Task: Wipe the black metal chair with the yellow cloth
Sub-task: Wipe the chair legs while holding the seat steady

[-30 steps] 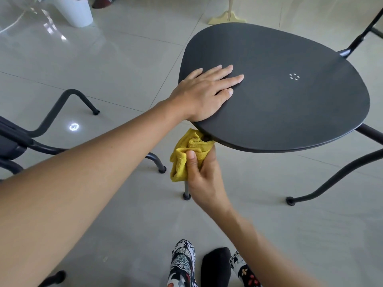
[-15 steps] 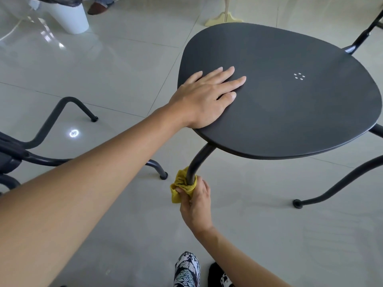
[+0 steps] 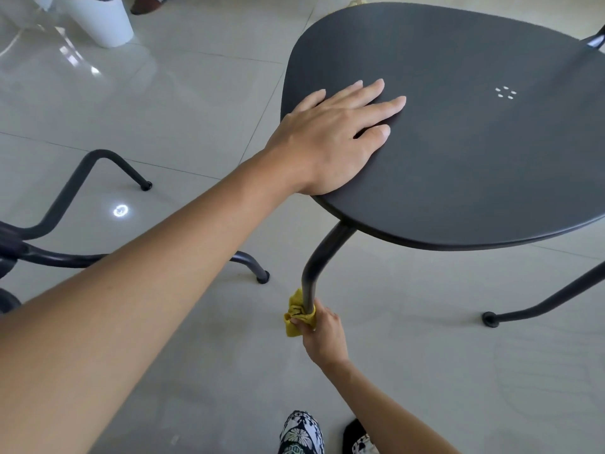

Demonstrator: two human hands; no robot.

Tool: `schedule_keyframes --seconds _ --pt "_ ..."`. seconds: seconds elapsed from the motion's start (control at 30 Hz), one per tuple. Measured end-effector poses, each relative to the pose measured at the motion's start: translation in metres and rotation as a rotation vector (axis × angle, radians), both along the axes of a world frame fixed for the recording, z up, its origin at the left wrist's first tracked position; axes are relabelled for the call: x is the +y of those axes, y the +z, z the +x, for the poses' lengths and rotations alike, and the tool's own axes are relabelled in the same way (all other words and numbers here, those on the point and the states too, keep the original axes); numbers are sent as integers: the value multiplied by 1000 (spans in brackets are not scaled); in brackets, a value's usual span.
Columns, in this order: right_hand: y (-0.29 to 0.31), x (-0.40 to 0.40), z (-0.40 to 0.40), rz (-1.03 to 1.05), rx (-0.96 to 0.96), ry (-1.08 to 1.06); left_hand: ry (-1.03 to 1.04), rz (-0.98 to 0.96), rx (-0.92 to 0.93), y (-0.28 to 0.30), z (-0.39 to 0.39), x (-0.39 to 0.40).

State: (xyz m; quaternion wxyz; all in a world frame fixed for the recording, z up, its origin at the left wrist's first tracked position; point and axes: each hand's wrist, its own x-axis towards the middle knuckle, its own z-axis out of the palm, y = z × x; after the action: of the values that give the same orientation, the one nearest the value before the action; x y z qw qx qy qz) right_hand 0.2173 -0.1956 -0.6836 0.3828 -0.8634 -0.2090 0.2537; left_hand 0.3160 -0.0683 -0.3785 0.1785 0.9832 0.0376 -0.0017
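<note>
The black metal chair (image 3: 474,165) fills the upper right, its round seat facing me. My left hand (image 3: 334,136) lies flat on the seat's near-left edge, fingers spread, holding nothing. The chair's front left leg (image 3: 319,260) curves down from under the seat. Low on that leg, my right hand (image 3: 322,335) grips the yellow cloth (image 3: 296,317), which is bunched around the tube. The leg's foot is hidden behind the cloth and hand.
A second black chair frame (image 3: 65,204) stands at the left, its feet on the glossy tiled floor. A white pot (image 3: 98,18) sits at the top left. The chair's right front leg (image 3: 540,306) ends in a foot at the right. My patterned trouser leg (image 3: 301,434) shows at the bottom.
My right hand has slid the yellow cloth down the front left leg, from just under the seat to near the floor. My left hand has stayed flat on the seat.
</note>
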Motion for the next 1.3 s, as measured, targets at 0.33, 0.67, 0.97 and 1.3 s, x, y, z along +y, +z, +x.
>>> schedule_keyframes --seconds 0.33,0.67,0.97,1.3 --pt "-32 0 28 -261 214 239 -2 3 -9 1 1 0" --pt "12 -31 33 -388 123 194 -4 -12 -13 0 2 1" --pt "106 -74 29 -16 309 168 -2 59 14 2 -1 -4" --pt "290 -125 40 305 310 142 55 -211 173 30 -48 -36"
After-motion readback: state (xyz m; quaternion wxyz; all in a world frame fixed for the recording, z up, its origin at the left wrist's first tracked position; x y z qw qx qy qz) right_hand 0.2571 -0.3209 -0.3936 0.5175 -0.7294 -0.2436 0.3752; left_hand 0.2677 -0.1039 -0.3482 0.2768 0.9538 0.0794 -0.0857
